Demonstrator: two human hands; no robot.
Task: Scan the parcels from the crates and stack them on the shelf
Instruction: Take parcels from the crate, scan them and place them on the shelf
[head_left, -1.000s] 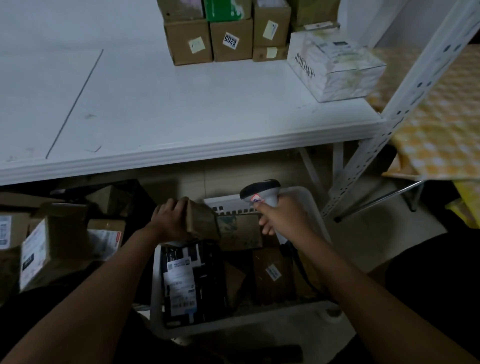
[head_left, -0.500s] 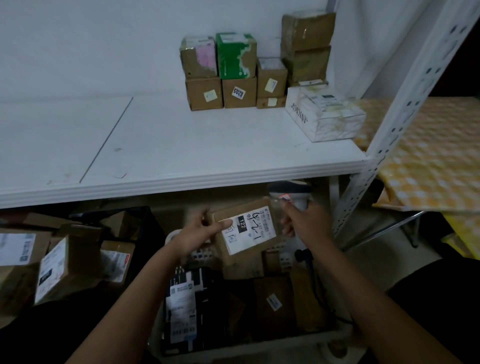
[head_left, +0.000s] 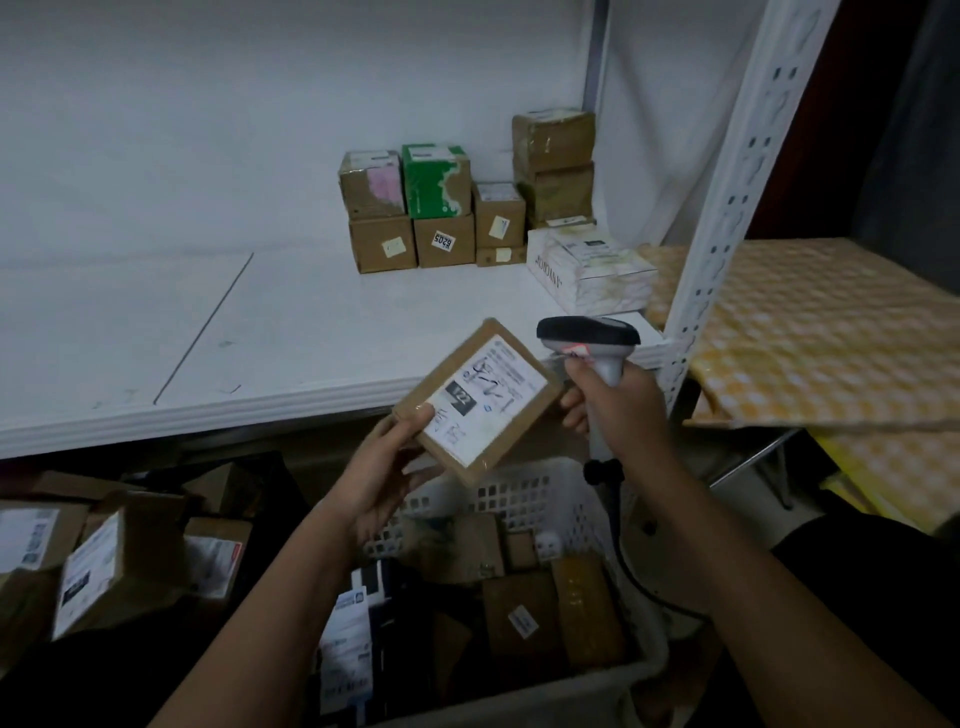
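Lifting clear of the white perforated plastic crate (head_left: 524, 499), the flat brown cardboard parcel with a white printed label (head_left: 475, 400) now sits higher than it did a second ago, when it was only just coming out from among the packages below. The left hand (head_left: 379, 467) grips it by its lower-left corner, thumb on the face and fingers curled behind, with the label turned up towards the camera. Just beside it, the right hand (head_left: 623, 410) is wrapped around the handle of the grey and black handheld barcode scanner (head_left: 592, 343), whose head has come up level with the parcel's top edge, its nose close to the parcel's right edge. The two have closed together since half a second ago, so the scan looks imminent; I cannot tell whether it has already registered.

Beyond the hands, the white shelf board (head_left: 291, 332) is now more fully in view. At its back right stand the stacked small brown cardboard boxes (head_left: 447, 223), with a white printed carton (head_left: 592, 265) in front of them, and bare board lies to their left for this parcel once scanned.
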